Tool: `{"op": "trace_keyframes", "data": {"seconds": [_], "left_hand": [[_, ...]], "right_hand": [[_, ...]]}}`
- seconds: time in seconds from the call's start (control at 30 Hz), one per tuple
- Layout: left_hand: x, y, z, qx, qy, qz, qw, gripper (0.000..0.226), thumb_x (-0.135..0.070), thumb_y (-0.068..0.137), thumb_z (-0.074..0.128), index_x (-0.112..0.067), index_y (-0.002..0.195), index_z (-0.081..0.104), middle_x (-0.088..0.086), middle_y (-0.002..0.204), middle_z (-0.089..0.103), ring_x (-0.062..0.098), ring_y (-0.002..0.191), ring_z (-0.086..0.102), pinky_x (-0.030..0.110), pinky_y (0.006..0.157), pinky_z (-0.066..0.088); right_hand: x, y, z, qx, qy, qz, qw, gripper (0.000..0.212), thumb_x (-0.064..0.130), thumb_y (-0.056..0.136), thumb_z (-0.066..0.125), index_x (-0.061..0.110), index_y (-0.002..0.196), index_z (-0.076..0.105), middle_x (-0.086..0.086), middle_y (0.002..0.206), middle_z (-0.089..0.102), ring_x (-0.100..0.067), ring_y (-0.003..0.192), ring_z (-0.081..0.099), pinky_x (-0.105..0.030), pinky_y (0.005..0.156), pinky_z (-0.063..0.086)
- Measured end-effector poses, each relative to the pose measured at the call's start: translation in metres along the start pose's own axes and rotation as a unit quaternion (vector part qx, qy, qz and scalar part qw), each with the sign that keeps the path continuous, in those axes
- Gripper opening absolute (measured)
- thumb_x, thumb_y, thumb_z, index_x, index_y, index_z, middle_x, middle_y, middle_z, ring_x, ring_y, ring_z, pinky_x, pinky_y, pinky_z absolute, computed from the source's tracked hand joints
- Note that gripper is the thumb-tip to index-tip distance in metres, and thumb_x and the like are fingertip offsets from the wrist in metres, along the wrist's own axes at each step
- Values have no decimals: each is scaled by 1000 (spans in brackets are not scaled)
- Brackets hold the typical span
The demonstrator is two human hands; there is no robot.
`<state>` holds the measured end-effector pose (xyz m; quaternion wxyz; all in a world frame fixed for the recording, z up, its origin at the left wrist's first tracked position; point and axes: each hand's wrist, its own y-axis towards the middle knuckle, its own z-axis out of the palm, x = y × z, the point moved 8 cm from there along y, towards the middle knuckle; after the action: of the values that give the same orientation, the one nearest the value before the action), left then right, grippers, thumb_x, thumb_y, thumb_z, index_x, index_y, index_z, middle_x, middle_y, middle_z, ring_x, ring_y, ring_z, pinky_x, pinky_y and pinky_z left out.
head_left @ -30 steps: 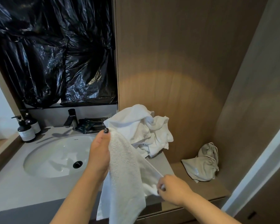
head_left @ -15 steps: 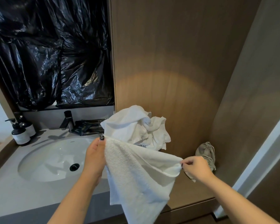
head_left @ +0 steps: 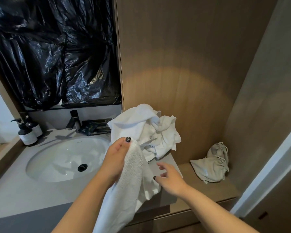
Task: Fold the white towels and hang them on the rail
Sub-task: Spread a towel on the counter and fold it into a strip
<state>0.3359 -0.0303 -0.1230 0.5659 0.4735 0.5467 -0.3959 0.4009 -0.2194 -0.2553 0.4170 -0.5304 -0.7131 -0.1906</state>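
Towel in hand: a white towel (head_left: 133, 187) hung in front of the counter edge, held up by its top corner and drooping down past the bottom of the view.
Left hand: the left hand (head_left: 116, 158) pinched that top corner, thumb pressed on the terry, fingers curled behind the cloth.
Right hand: the right hand (head_left: 170, 179) was beside the hanging towel, fingers spread and relaxed, gripping nothing; whether it brushed the cloth could not be told.
Towel pile: more white towels (head_left: 146, 130) sat heaped and crumpled on the counter (head_left: 12, 190), against the wood wall panel (head_left: 175, 64), just behind the held one.
Sink: a white oval basin (head_left: 62, 158) lay left of the hands, dark drain in the middle, black faucet (head_left: 74, 121) behind it.
Bottles: two dark pump bottles (head_left: 28, 132) stood at the far left of the counter.
Pouch: a grey drawstring bag (head_left: 212, 163) lay on the lower wooden ledge (head_left: 208, 190), right.
Above the sink: black plastic sheeting (head_left: 49, 52) covered the wall.
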Motion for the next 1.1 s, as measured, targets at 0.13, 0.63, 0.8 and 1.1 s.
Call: {"op": "trace_keyframes", "data": {"seconds": [0.13, 0.63, 0.8, 1.1], "left_hand": [[-2, 0, -21, -32, -49, -1, 998, 36, -30, 103, 50, -21, 69, 57, 2, 67, 51, 15, 59, 47, 24, 53, 43], [56, -5, -84, -230, 31, -45, 972, 36, -39, 102, 43, -16, 75, 43, 1, 65, 39, 16, 61, 35, 32, 57, 30], [71, -8, -85, -262, 18, -47, 964, 40, -41, 103, 43, -14, 74, 42, 0, 63, 38, 12, 56, 33, 30, 52, 28], [78, -10, -91, -282, 16, -47, 958, 45, -41, 103, 44, -18, 66, 36, -4, 60, 34, 12, 55, 29, 30, 52, 24]], "right_hand": [[-15, 1, 17, 59, -48, 22, 997, 36, 22, 84, 66, 17, 119, 61, 3, 118, 57, -18, 105, 59, -32, 85, 52], [-78, -14, -60, -79, 300, 261, 914, 32, 34, 81, 77, 7, 97, 70, -17, 79, 72, -31, 70, 65, -30, 55, 53], [-67, -20, -88, -66, 247, 284, 924, 31, 27, 78, 80, 5, 96, 67, -13, 80, 68, -23, 65, 61, -25, 50, 49], [-22, -33, -139, -101, -119, 136, 978, 23, 16, 74, 78, 12, 63, 59, -6, 56, 66, -14, 47, 65, -22, 43, 48]]}}
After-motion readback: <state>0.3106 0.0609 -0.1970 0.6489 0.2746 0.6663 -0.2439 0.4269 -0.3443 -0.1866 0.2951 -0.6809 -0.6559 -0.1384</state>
